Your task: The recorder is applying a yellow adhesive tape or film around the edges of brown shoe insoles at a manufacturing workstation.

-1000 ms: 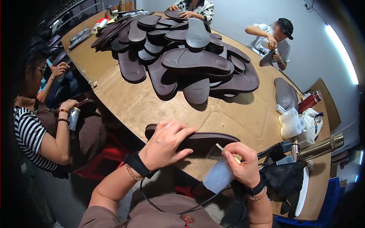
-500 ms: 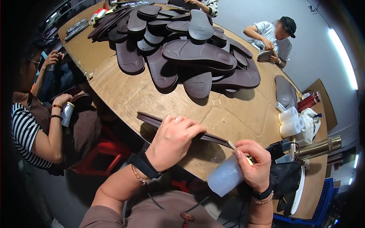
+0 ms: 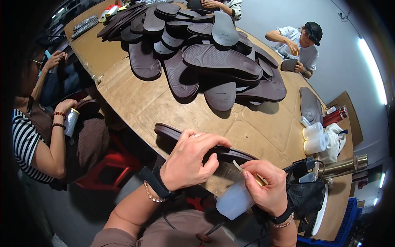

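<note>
My left hand (image 3: 189, 158) is closed over the middle of a dark brown shoe sole (image 3: 166, 131), held on edge above the table's near side. Its thumb shows below the fingers. Against the sole's right end, my right hand (image 3: 268, 187) pinches a short pale strip (image 3: 237, 165) between thumb and forefinger. A roll of clear film (image 3: 234, 201) with a yellowish core hangs at the same hand, whose other fingers curl at the core end. My fingers partly hide the sole's lower side.
A large pile of brown soles (image 3: 220, 61) covers the far middle of the cardboard-topped table (image 3: 119, 96). Film rolls (image 3: 313, 138), a red flask (image 3: 335, 116) and a black mesh pouch (image 3: 306, 193) stand at the right. Co-workers sit left and far, one on a red stool (image 3: 108, 171).
The sole has tilted, showing more of its side. My left thumb has come into sight below it. My right hand has shifted slightly left and down with the roll and strip.
</note>
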`<state>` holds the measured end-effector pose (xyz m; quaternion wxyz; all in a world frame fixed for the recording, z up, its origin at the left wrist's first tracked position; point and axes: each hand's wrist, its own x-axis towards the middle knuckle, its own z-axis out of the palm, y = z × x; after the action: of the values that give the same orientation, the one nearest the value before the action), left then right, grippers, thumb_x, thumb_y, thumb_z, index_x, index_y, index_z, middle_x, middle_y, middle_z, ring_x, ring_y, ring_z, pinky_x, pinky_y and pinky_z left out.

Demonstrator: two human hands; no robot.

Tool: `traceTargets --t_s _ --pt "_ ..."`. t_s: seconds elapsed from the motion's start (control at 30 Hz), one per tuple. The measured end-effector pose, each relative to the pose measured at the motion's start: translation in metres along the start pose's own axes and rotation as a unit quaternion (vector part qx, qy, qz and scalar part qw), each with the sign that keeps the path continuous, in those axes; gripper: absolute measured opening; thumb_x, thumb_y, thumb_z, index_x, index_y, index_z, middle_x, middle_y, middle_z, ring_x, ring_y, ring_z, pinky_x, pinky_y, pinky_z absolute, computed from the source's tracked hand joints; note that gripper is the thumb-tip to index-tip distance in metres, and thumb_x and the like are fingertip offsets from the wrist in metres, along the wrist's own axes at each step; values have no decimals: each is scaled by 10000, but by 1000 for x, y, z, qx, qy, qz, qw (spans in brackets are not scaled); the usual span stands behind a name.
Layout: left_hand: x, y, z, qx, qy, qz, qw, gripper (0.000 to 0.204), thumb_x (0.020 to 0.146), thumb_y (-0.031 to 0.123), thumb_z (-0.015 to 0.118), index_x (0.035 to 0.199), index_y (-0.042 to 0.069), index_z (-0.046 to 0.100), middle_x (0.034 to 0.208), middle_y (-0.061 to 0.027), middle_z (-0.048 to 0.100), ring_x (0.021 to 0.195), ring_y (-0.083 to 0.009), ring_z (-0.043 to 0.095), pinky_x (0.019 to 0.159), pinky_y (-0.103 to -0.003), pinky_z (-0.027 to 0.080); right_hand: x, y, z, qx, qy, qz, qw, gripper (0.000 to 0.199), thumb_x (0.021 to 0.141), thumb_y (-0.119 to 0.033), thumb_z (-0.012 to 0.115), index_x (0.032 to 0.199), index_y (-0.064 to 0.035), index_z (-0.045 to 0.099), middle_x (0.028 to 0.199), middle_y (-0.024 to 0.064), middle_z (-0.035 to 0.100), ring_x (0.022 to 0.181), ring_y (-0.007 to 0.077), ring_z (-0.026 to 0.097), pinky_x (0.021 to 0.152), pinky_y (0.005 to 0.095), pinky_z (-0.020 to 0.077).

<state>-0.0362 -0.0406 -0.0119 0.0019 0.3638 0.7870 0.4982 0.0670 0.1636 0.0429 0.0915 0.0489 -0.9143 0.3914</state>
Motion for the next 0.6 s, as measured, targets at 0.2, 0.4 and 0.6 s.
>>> traceTargets --t_s 0.2,0.4,0.6 --pt "1 2 -10 -60 -50 8 997 250 856 132 620 1084 107 722 1157 -66 723 1111 -223 652 1053 -392 341 6 -3 9 0 -8 -34 999 65 839 30 715 902 20 727 912 130 758 820 267 731 765 335 567" --pt "1 -1 -8 -58 -44 13 997 141 918 227 686 988 105 698 1139 -67 716 1084 -236 644 1043 -400 345 9 -2 11 1 -13 -34 999 81 837 43 714 914 23 731 914 135 760 821 269 732 764 336 567" --pt "3 -4 4 -13 -4 31 999 140 939 234 706 943 98 675 1090 -49 710 1012 -252 650 1015 -422 377 7 0 7 6 -14 -34 999 185 782 -37 767 949 29 720 906 143 748 829 309 723 772 360 576"
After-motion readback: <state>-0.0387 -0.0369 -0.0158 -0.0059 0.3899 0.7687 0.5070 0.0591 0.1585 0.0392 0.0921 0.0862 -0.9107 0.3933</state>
